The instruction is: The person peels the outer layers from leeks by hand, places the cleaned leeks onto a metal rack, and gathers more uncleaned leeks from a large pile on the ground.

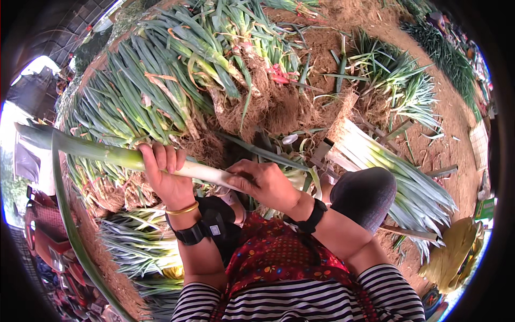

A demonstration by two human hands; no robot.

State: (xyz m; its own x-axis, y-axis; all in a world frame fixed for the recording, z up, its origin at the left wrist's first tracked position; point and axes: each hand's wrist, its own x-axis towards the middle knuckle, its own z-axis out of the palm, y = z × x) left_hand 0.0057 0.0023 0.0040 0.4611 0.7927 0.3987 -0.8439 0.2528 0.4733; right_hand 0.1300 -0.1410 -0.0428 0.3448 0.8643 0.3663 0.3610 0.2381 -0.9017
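Leek (107, 154) is being held up in midair in front of the body, tilted a bit, green leaves off to the left and the white end to the right. The stalk is gripped by the left hand (166, 174), fingers curled around it where green fades to white. The white end is pinched between thumb and fingers of the right hand (263, 183) — the very tip is hidden there. One long leaf is bent sharply and left dangling down the left side.

Beyond the hands, a big heap of leeks (145, 91) is piled up, shaggy roots and all. A smaller heap (407, 88) is dumped on the soil (370, 16) farther right. Clean-looking white-stemmed stalks (386, 166) are laid together beside the right knee (365, 198) — wooden bars (410, 232) can be seen sticking out there.
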